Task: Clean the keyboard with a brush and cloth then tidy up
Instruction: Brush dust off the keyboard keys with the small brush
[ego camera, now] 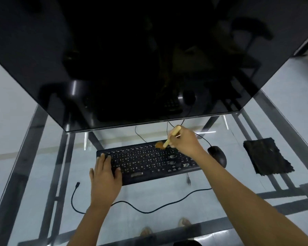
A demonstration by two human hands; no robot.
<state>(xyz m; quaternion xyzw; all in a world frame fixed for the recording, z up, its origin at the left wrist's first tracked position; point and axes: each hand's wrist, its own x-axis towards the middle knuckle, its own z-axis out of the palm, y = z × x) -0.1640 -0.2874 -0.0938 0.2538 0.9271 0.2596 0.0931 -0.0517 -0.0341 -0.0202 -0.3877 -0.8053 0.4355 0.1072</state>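
Keyboard cleaning under way: a flat black plastic keyboard [146,161] with pale lettering lies on a clear glass table [167,201], just in front of the lower edge of a large dark monitor [132,59]. A person's left hand [105,176] rests open and flat on the keyboard's left end, apparently pinning it in place. The right hand [186,142] is closed around the pale wooden handle of a small brush [169,139], whose tan bristles touch the keyboard's far edge, right of centre. A black corded mouse [218,155] sits just right of the keyboard, and a dark, rough-edged cloth [267,157] lies further right, well apart and untouched. A loose black cable [140,208] curls on the glass on the near side of the keyboard.

Brushing appears to be in hand, with wiping and tidying not yet done. The keyboard looks light and rigid, likely to skate on smooth glass unless held down; its end edges or bare frame seem the soundest places to hold, since the keys give under pressure. The brush looks light and stiff in the handle, soft at the tip, best pinched mid-handle. The cloth should be limp and easy to gather from any edge.
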